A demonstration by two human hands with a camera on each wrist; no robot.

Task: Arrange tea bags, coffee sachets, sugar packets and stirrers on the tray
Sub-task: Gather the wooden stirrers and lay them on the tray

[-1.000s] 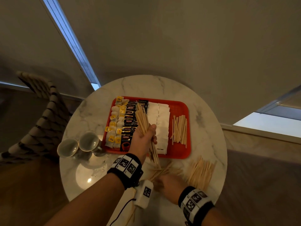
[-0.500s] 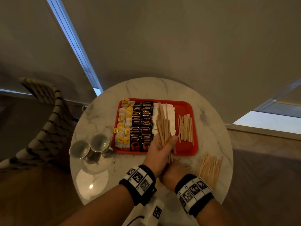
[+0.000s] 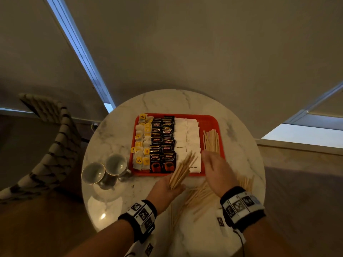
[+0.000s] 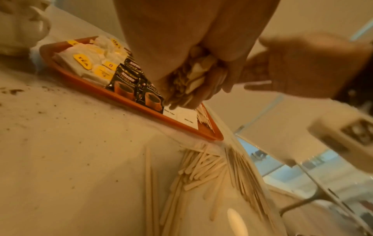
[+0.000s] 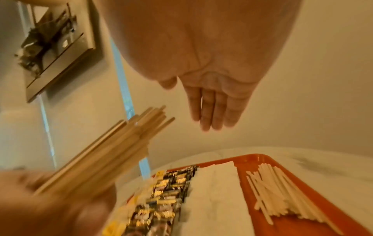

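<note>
While my left hand (image 3: 165,188) is wrapped round a bundle of stirrers (image 3: 182,169), fingers curled tight on their lower ends, the bundle fans out up and to the right over the near edge of the tray (image 3: 213,120). My right hand (image 3: 216,170) is flat and holding nothing, fingers straight and together, hovering over the tray's near right part just beside the bundle tips.

On the red tray it goes left to right: tea bags (image 3: 142,145) with yellow tags, black coffee sachets (image 3: 163,143) in two columns, white sugar packets (image 3: 187,140), then a small pile of stirrers (image 3: 210,140) already lying on the right side.

The tray sits on the round marble tabletop (image 3: 115,130). More loose stirrers (image 4: 201,166) are scattered on the tabletop near the tray's front right corner, under and beside my right wrist. Two cups (image 3: 104,168) sit touching each other, left of the tray. A striped chair (image 3: 53,145) is off to the left.
</note>
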